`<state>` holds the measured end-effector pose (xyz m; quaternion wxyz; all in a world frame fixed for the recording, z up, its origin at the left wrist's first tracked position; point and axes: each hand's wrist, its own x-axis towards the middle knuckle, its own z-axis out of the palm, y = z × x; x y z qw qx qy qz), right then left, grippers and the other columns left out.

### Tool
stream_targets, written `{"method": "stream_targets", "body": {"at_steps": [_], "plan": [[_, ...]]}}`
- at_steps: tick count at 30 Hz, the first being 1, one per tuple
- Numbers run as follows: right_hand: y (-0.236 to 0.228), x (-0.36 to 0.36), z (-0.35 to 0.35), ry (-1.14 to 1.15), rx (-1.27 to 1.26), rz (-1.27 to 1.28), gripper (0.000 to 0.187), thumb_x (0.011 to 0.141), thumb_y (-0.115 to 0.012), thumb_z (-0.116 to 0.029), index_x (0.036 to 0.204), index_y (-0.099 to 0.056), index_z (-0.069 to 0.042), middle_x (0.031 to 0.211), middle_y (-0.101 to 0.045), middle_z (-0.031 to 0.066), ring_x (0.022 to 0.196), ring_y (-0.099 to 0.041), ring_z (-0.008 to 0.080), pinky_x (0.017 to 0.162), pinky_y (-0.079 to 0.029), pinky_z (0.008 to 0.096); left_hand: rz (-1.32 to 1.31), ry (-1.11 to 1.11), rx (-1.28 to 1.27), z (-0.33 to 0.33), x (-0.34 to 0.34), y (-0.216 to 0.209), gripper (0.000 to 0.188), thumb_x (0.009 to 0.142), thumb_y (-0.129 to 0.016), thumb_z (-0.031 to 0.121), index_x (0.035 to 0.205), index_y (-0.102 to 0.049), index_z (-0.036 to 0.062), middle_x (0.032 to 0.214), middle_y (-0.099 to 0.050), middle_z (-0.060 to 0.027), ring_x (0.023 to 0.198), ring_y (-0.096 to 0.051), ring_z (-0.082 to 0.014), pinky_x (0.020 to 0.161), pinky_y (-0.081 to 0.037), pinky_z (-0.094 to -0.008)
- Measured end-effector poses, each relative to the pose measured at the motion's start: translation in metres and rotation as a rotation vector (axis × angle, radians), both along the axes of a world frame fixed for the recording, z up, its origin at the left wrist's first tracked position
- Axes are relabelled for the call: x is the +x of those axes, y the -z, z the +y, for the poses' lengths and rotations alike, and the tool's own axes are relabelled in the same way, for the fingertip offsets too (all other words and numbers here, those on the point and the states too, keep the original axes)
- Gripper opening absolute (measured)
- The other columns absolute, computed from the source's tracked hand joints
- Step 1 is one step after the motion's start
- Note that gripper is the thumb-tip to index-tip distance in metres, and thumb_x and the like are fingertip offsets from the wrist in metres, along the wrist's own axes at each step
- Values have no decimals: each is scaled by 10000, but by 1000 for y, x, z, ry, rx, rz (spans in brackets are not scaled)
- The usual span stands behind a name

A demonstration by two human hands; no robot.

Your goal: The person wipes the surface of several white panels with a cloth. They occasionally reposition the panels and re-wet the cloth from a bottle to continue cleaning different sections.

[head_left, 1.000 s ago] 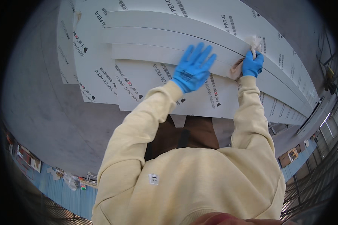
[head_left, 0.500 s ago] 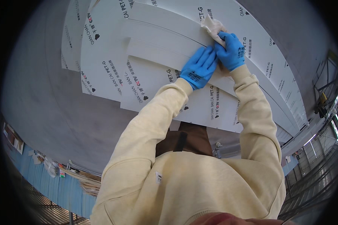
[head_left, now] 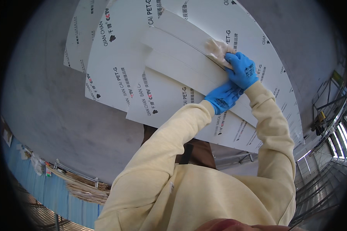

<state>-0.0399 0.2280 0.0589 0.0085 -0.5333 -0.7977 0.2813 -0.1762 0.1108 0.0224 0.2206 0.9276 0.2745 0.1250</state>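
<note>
My right hand (head_left: 242, 70), in a blue glove, grips a crumpled white cloth (head_left: 216, 50) whose loose end spreads over a long, plain white board strip (head_left: 185, 46). My left hand (head_left: 222, 99), gloved in blue too, lies with outstretched fingers on a second pale strip (head_left: 173, 71) nearer to me. Its fingertips are partly hidden beneath my right hand and wrist. Both strips run slantwise from upper left to lower right, with a thin dark line between them. Under them are larger white panels (head_left: 165, 101) covered with printed film.
More film-covered panels (head_left: 104, 73) fan out to the left, overlapping at their edges. Grey floor (head_left: 65, 115) surrounds the stack. At lower left, flat boards (head_left: 86, 190) lie by a blue corrugated surface (head_left: 46, 192). A dark metal frame (head_left: 327, 104) stands at far right.
Both hands and the cloth appear lower and farther right in the picture. My left hand has come closer under my right wrist. The whole view has shifted and turned a little.
</note>
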Motion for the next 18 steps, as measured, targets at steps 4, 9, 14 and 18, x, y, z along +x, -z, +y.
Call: {"method": "stream_targets", "body": {"at_steps": [4,9,14,18], "plan": [[10,-96,60,53,167,113,333,816,-724,-188,1139,-651,-150,993,-673,148,915,-673,382,772,-559,495,-139,-84,-651,-11,11,14,450,1015,-481,270,1412,-571,76,1421,-602,-124,1359,-513,-288,1190,-343,-394],[5,-212,147,15,21,63,254,940,-533,-177,1150,-640,-83,1143,-685,205,1029,-691,371,875,-559,489,-192,-132,-902,-12,16,23,467,1015,-476,301,1410,-569,69,1429,-597,-121,1369,-507,-288,1207,-314,-421],[1,-212,151,116,62,291,236,934,-574,-158,1131,-660,-61,1068,-709,209,978,-703,375,837,-562,478,-142,-100,-790,-8,16,26,487,1014,-472,332,1407,-567,61,1436,-593,-118,1379,-500,-288,1224,-285,-448],[-30,-155,139,594,-1,661,220,912,-671,-132,1112,-690,-44,987,-728,197,906,-712,295,792,-557,401,-28,-8,-424,-10,14,19,504,1014,-468,356,1406,-565,56,1442,-589,-116,1388,-494,-287,1237,-261,-469]]}}
